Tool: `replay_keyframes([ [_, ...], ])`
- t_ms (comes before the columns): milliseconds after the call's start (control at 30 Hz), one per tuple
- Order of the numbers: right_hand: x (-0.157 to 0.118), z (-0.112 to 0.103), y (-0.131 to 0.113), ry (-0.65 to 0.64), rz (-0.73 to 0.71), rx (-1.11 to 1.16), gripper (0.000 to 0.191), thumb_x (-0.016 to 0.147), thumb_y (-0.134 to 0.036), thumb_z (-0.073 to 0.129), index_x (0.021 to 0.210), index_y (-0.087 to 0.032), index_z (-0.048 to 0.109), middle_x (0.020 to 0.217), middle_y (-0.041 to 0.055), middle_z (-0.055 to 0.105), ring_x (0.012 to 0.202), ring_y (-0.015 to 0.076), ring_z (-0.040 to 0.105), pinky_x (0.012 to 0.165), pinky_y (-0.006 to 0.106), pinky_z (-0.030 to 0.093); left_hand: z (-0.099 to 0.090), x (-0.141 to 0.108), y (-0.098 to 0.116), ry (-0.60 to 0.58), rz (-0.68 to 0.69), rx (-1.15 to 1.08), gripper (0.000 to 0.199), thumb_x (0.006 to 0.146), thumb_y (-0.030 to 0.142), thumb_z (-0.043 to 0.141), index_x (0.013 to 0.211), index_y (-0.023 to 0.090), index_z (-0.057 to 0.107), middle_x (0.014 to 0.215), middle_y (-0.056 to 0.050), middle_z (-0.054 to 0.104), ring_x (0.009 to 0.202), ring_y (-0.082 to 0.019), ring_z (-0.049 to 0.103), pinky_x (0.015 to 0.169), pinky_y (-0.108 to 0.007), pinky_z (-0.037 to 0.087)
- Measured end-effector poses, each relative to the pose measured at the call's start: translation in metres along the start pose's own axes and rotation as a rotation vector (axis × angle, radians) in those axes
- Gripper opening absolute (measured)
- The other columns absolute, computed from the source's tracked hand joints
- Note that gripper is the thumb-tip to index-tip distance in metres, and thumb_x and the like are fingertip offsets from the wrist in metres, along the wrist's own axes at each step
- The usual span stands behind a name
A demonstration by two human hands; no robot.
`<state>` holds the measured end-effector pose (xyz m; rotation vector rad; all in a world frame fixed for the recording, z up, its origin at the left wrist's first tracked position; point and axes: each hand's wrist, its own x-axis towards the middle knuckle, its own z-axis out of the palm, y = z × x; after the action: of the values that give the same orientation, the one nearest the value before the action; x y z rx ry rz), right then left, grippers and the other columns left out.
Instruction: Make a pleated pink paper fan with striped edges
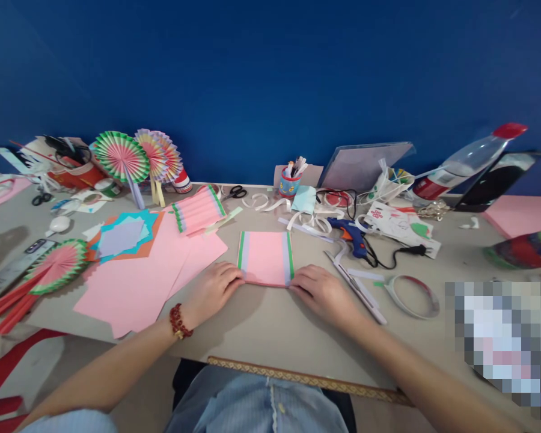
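A pink sheet of paper (268,257) with lilac and green strips down its two sides lies flat in front of me. Its near edge looks folded into a narrow band. My left hand (214,287), a red bead bracelet (179,322) on its wrist, pinches the near left corner. At the near right corner, my right hand (322,291) has its fingers closed on the paper. The fingertips are partly hidden. Left of the sheet are loose pink papers (139,288) and a pleated pink paper (199,210) with similar strips.
Finished paper fans (121,157) stand at the back left; another fan (58,267) lies near a phone (15,267). To the right are a blue glue gun (354,236), a utility knife (356,288), a tape roll (413,296) and a plastic bottle (469,162). Black scissors (237,192) lie behind.
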<state>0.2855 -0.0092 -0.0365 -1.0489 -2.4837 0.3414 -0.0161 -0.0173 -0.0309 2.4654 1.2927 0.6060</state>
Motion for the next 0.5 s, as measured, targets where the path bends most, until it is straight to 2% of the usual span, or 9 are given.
replay_keyframes([
  [233,0.013,-0.005,0.001,-0.026,0.174,0.090,0.012,0.092,-0.021,0.060,0.082,-0.020,0.067,0.091,0.0067,0.067,0.089,0.0223,0.059,0.081,0.035,0.045,-0.007,0.012,-0.005,-0.085,-0.165,-0.194,0.015,0.097,0.026,0.054,0.090,0.020,0.066,0.096,-0.003,0.064,0.087,-0.017,0.061,0.080,-0.030,0.048],
  [500,0.021,0.001,0.006,-0.027,0.226,0.062,0.017,0.091,-0.027,0.060,0.077,-0.020,0.064,0.090,0.0067,0.064,0.088,0.0221,0.058,0.082,0.034,0.044,-0.008,0.023,-0.010,-0.131,-0.198,-0.179,0.015,0.094,0.021,0.055,0.081,0.019,0.064,0.083,-0.002,0.064,0.082,-0.018,0.059,0.075,-0.029,0.044],
])
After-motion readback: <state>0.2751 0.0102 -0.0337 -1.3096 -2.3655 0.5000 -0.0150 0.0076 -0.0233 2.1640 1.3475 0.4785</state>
